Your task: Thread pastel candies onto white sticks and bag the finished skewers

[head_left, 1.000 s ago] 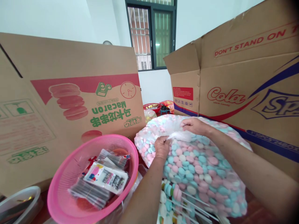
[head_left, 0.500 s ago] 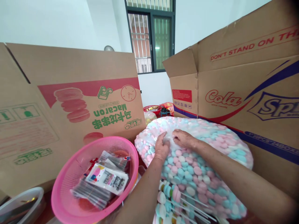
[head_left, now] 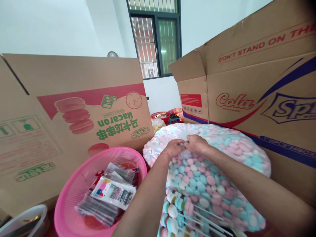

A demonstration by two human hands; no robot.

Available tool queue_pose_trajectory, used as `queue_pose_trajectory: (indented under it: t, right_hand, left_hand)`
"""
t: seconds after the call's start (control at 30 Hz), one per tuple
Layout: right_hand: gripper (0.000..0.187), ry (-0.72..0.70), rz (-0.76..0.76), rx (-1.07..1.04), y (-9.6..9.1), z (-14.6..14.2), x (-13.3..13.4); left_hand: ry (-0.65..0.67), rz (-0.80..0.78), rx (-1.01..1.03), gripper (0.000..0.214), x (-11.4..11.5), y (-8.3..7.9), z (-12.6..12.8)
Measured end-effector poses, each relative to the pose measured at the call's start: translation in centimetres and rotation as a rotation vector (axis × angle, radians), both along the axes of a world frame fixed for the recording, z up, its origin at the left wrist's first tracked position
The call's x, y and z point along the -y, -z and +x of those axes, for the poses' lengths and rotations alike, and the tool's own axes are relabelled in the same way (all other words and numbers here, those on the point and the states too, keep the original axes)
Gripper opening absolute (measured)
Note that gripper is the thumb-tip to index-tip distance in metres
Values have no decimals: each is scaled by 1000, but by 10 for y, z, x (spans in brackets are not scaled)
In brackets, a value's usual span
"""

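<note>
A large clear plastic bag [head_left: 204,182] bulges with pink, blue and white round sweets. On top of it, my left hand [head_left: 175,147] and my right hand [head_left: 197,144] meet, fingertips almost touching. Both have their fingers closed in a pinch on the bag's bunched plastic; the fingertips are partly hidden. In front of the bag, at the bottom of the view, lie skewers of similar sweets [head_left: 172,210] with white sticks [head_left: 209,227] pointing right.
A pink basket [head_left: 61,197] at the left holds stacks of printed packets [head_left: 115,191]. Behind it stands a Macaron carton [head_left: 74,75]; a Cola carton [head_left: 234,79] rises at the right. A white tub [head_left: 41,214] sits at lower left. Farther back is a red basket [head_left: 160,116].
My left hand has moved right and its spread thumb and fingers have closed beside my right hand. My right hand has turned slightly inward. The view has shifted a little.
</note>
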State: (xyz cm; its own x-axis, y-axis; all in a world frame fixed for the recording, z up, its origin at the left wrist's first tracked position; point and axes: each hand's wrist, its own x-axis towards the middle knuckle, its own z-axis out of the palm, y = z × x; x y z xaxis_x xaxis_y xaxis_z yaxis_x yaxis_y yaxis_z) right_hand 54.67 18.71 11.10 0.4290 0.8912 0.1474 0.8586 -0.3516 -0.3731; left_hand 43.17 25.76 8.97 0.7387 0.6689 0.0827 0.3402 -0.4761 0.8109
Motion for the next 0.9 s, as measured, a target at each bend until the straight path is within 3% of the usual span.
queue_pose_trajectory:
  t: [0.17,0.37,0.47,0.57,0.7,0.8,0.9]
  right_hand:
    - [15,-13,60,-149,8,9,1]
    - [15,-201,230,-245,10,38,9]
    - [13,-339,272,-261,14,39,7]
    - [11,-428,300,-287,23,34,4]
    - [9,-393,360,-315,36,31,-2]
    - [11,-347,370,-351,42,34,-4]
    - [12,-323,346,-389,45,41,-4]
  left_hand:
    - [-143,8,80,27,3,14,8]
    - [-175,-67,126,23,-5,27,9]
    - [-148,-65,96,18,-12,21,4]
    - [-175,9,67,16,-14,4,5]
    - [-166,161,1,18,-12,-18,18]
    - [-102,202,-111,22,-9,-18,22]
    - [-82,219,-192,27,-9,-6,13]
